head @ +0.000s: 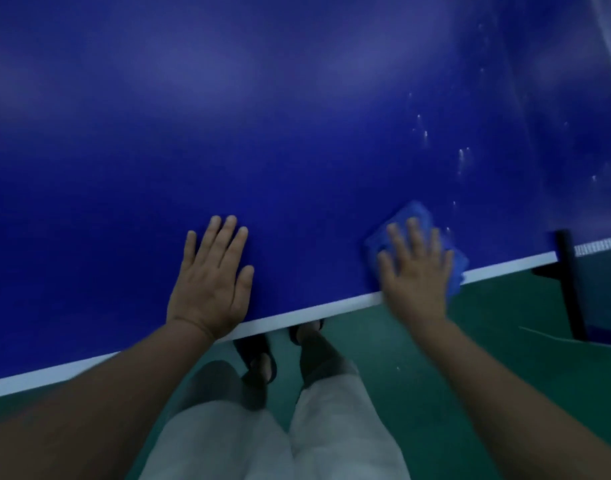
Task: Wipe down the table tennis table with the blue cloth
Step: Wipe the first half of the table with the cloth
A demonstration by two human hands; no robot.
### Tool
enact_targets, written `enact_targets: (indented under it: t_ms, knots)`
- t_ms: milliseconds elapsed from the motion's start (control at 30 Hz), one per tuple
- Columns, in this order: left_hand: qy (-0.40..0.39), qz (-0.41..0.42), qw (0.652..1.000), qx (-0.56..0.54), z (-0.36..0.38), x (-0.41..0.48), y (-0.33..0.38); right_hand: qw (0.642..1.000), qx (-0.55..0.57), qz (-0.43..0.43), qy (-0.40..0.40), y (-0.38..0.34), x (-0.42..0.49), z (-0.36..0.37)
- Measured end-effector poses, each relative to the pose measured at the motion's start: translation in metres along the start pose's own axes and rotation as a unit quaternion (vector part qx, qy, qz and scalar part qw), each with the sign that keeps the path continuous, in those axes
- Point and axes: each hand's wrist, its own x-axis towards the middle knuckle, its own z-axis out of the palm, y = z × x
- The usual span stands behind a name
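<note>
Blue table tennis table: my left hand flat, fingers straight; my right hand splayed, pressing the blue cloth at the near edge.

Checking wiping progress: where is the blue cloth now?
In the head view the blue cloth lies right of centre at the near white edge of the table, pressed under the right hand, left of the net post.

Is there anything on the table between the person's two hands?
No. In the head view, only bare blue tabletop lies between the left hand and the right hand, which presses flat on the blue cloth.
</note>
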Motion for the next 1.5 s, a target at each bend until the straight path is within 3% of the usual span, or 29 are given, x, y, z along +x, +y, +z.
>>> enact_targets:
  t_ms: [100, 167, 200, 267, 333, 367, 433, 500, 600, 667, 700, 767, 833, 900, 967, 1033, 1133, 1167, 1200, 1233, 1300, 1333, 1400, 1500]
  knots:
    - [-0.005, -0.007, 1.000, -0.011, -0.001, 0.000, 0.001, 0.977, 0.066, 0.202, 0.019, -0.016, 0.022, -0.009]
    - [-0.003, -0.011, 1.000, -0.018, -0.002, 0.000, 0.002, 0.981, 0.059, 0.185, 0.019, -0.071, 0.011, 0.000]
    - [-0.003, -0.013, 1.000, -0.020, -0.002, 0.000, 0.002, 0.992, 0.058, 0.113, 0.024, -0.100, -0.003, 0.006]
    - [-0.004, -0.012, 1.000, -0.009, 0.000, 0.000, 0.001, 0.986, 0.037, -0.165, -0.005, -0.138, -0.047, 0.020]
    - [-0.008, 0.005, 1.000, 0.029, 0.003, 0.002, 0.001, 0.917, -0.002, -0.398, -0.032, -0.118, -0.062, 0.024]
    - [-0.013, 0.009, 0.999, 0.049, 0.004, 0.002, 0.001, 0.901, -0.011, -0.433, -0.026, -0.091, -0.047, 0.024]
    - [-0.021, 0.003, 0.997, 0.074, 0.005, 0.003, 0.003, 0.945, -0.022, -0.327, 0.003, -0.035, 0.000, 0.014]
    - [-0.021, -0.002, 0.996, 0.084, 0.004, 0.003, 0.007, 0.993, -0.014, -0.114, -0.007, 0.018, 0.044, -0.005]
    - [-0.020, -0.009, 0.995, 0.101, 0.005, 0.003, 0.009, 0.990, 0.039, 0.137, 0.002, 0.040, 0.069, -0.024]
    - [-0.020, -0.013, 0.994, 0.109, 0.005, 0.003, 0.011, 0.982, 0.049, 0.184, 0.017, 0.015, 0.060, -0.020]
    - [-0.022, -0.015, 0.993, 0.112, 0.005, 0.004, 0.012, 0.986, 0.050, 0.157, 0.012, 0.000, 0.051, -0.015]
    - [-0.021, -0.016, 0.992, 0.122, 0.006, 0.005, 0.016, 1.000, 0.027, 0.004, -0.010, -0.022, 0.023, -0.005]
    - [-0.015, -0.025, 0.990, 0.141, 0.004, 0.005, 0.021, 0.981, -0.012, -0.192, -0.040, -0.011, 0.002, 0.001]
    - [0.000, -0.051, 0.989, 0.139, 0.005, 0.004, 0.034, 0.958, -0.033, -0.280, -0.060, 0.032, 0.019, -0.006]
    - [0.018, -0.079, 0.990, 0.113, 0.010, 0.008, 0.065, 0.971, -0.043, -0.226, -0.062, 0.083, 0.052, -0.016]
    - [0.024, -0.082, 0.993, 0.081, 0.024, 0.016, 0.109, 0.993, -0.022, -0.104, -0.046, 0.128, 0.090, -0.030]
    - [0.037, -0.063, 0.997, 0.024, 0.049, 0.043, 0.172, 0.997, 0.042, 0.062, -0.010, 0.123, 0.100, -0.034]
    - [0.044, -0.062, 0.997, 0.011, 0.054, 0.055, 0.186, 0.997, 0.049, 0.067, -0.001, 0.108, 0.089, -0.030]
    - [0.053, -0.065, 0.996, 0.001, 0.057, 0.068, 0.198, 0.999, 0.050, 0.016, 0.002, 0.093, 0.071, -0.026]
    - [0.064, -0.073, 0.995, -0.007, 0.059, 0.081, 0.206, 0.996, 0.043, -0.078, 0.002, 0.081, 0.049, -0.020]
    - [0.083, -0.088, 0.993, -0.017, 0.057, 0.107, 0.211, 0.956, 0.004, -0.294, -0.005, 0.086, 0.015, -0.009]
    - [0.086, -0.094, 0.992, -0.016, 0.055, 0.119, 0.209, 0.936, -0.006, -0.352, -0.013, 0.101, 0.019, -0.008]
    - [0.086, -0.100, 0.991, -0.005, 0.050, 0.141, 0.200, 0.933, -0.018, -0.359, -0.024, 0.138, 0.058, -0.017]
    - [0.067, -0.128, 0.989, 0.011, 0.046, 0.161, 0.186, 0.979, -0.058, -0.187, -0.062, 0.190, 0.134, -0.040]
